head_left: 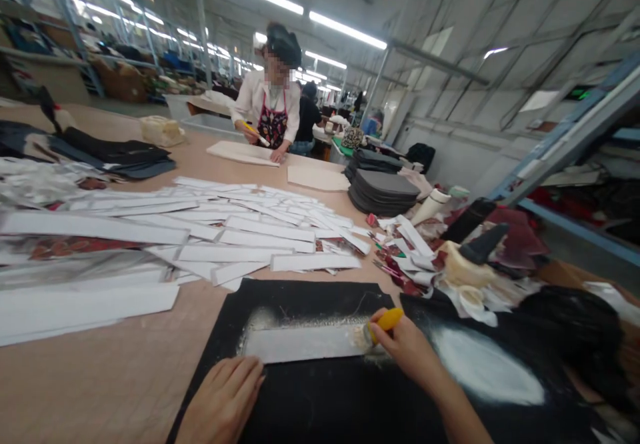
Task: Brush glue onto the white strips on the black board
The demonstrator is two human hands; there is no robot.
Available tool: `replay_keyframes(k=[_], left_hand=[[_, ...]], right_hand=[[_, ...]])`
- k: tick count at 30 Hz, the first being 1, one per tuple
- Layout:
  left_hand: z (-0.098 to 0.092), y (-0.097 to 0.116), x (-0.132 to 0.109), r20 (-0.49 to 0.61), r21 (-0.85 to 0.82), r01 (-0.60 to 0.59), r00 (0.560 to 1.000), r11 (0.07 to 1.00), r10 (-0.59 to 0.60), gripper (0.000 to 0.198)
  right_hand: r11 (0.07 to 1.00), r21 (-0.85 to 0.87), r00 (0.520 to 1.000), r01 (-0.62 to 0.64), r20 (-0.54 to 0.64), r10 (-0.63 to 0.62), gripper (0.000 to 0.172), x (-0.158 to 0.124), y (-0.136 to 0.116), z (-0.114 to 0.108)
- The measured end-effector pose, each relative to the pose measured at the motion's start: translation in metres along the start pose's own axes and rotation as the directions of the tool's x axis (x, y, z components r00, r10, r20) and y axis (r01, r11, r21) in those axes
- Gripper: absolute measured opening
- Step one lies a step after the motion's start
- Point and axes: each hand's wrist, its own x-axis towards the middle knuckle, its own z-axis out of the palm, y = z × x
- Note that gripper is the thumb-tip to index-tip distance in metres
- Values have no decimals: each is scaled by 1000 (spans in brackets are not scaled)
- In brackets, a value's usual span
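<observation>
Now white strip (300,344) between hands, apart: left hand (220,401) beside it, right hand (407,354) gripping yellow-handled brush (386,320).

My tan work table (75,391) stretches ahead. A black sheet (310,301) lies at 6 o'clock, close before me; loose white strips (225,231) fan out at 11, stacked grey cut pieces (383,191) at 1, dark fabric pieces (110,154) at 10.

Stacked dark grey cut pieces (383,192)
</observation>
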Motion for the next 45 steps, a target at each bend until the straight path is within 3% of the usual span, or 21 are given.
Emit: replay_keyframes(k=[3, 5, 7, 9, 12, 15, 18, 23, 26, 31, 35, 37, 40, 43, 45], left_hand=[[-2, 0, -1, 42, -74, 82, 996, 994, -79, 25], [-3, -5, -1, 110, -147, 202, 976, 968, -187, 20], [-4, -19, 0, 185, -164, 345, 931, 924, -315, 17], [-8, -44, 1, 241, -55, 490, 852, 870, -464, 15], [-19, -87, 2, 255, 243, 635, 688, 733, -680, 13], [-27, -117, 2, 226, 407, 672, 582, 619, -781, 15], [-26, -130, 1, 221, 420, 691, 550, 588, -805, 14], [-24, -141, -3, 236, 354, 763, 487, 541, -841, 17], [-31, -151, -6, 262, 255, 822, 448, 509, -855, 17], [-31, -160, -9, 237, 49, 907, 396, 418, -887, 10], [-27, -172, -12, 107, -181, 942, 306, 285, -946, 10], [-47, -190, -17, -7, -316, 924, 225, 215, -974, 13], [-118, -229, -33, -276, -500, 845, 51, 189, -960, 16], [-209, -260, -50, -589, -586, 750, -135, 307, -796, 12], [-251, -263, -54, -774, -549, 707, -227, 446, -591, 12]], right_hand=[[962, -265, 990, -69, -140, 32, 24, -1, 20, 1], [943, -333, 963, -23, -261, -68, 28, 3, 29, 2], [946, -298, 925, 128, -309, -223, 31, 15, 25, 5], [912, -239, 852, 335, -336, -401, 31, 31, 4, 10], [779, -180, 680, 601, -397, -616, 30, 50, -53, 14], [702, -94, 579, 706, -495, -648, 28, 61, -117, 20], [666, 48, 572, 745, -561, -599, 24, 72, -167, 33], [543, 246, 583, 803, -514, -629, 21, 91, -228, 60], [521, 338, 620, 784, -382, -685, 25, 101, -259, 74], [596, 411, 689, 690, -121, -715, 36, 109, -304, 94], [643, 243, 660, 726, 14, -751, 26, 112, -325, 111], [642, 144, 640, 753, 64, -765, 24, 112, -329, 116], [644, 109, 640, 757, 75, -765, 25, 109, -329, 117], [653, 123, 646, 747, 98, -757, 27, 106, -328, 115], [665, 151, 655, 732, 114, -747, 29, 105, -329, 115]])
